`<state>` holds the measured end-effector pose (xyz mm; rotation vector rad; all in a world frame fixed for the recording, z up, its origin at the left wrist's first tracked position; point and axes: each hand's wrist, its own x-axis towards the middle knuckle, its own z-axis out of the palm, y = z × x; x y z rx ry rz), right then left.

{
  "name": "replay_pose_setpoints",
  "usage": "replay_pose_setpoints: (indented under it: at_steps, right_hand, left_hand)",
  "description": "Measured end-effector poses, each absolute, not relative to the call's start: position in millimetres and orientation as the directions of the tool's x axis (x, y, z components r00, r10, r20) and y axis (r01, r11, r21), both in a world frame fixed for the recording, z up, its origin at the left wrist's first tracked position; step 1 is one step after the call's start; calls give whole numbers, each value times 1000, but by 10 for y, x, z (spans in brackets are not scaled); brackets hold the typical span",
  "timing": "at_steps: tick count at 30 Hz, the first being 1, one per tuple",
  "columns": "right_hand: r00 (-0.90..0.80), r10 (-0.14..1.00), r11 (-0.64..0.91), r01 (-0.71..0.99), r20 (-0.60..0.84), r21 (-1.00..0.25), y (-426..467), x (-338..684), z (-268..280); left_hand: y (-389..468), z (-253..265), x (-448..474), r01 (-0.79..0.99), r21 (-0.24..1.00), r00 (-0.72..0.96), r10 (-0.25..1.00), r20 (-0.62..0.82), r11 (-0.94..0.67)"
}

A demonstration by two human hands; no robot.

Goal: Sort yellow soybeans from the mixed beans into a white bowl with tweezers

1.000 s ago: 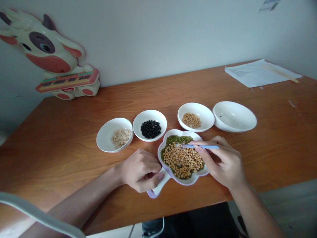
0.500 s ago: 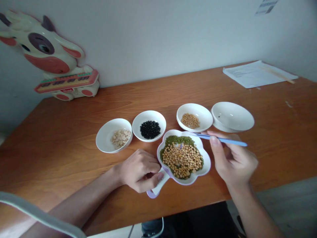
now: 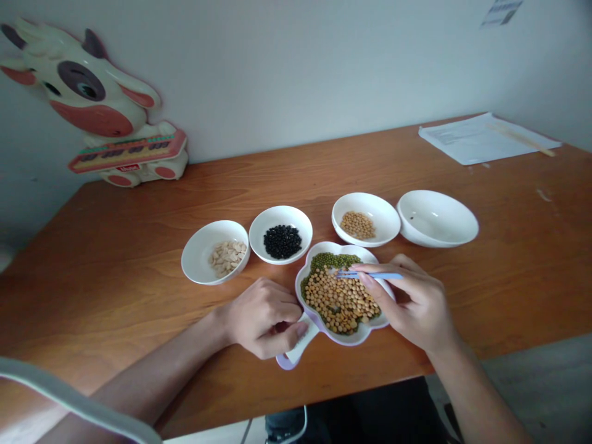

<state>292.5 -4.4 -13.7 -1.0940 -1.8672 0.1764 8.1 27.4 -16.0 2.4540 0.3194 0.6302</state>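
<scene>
My left hand is closed around the handle of a white and lilac flower-shaped dish. Soybeans and green mung beans fill the dish. Over its right side, my right hand pinches blue tweezers, whose tips reach down to the beans near the middle. Whether a bean is between the tips is too small to tell. Behind the dish stand a bowl with soybeans, a bowl with black beans and a bowl with pale flat seeds.
A fourth white bowl, with one dark speck in it, stands at the right of the row. A cow-shaped toy keyboard leans at the back left. Papers with a thin wooden stick lie at the back right. A pale cable crosses the lower left.
My right hand has moved left with the tweezers, from the dish's upper right rim to over the beans inside. My left hand stays on the handle.
</scene>
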Motion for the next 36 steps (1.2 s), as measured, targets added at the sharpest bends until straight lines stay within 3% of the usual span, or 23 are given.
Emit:
replay_pose_setpoints:
  at_steps: [24,32,36]
  right_hand:
    - [-173,752,578,635,635,-512,-64,2959,-184]
    - [215,618,428,715,757,-553,-51,3008,-239]
    - [264,604,403,713,752,-573,-15,3011,-259]
  left_hand:
    - [281,-152,85,76,585,857,353,375,-807]
    - [284,-144,84,74,591,859,353,371,-803]
    - [283,-147,85,79,586,856,356,375,-807]
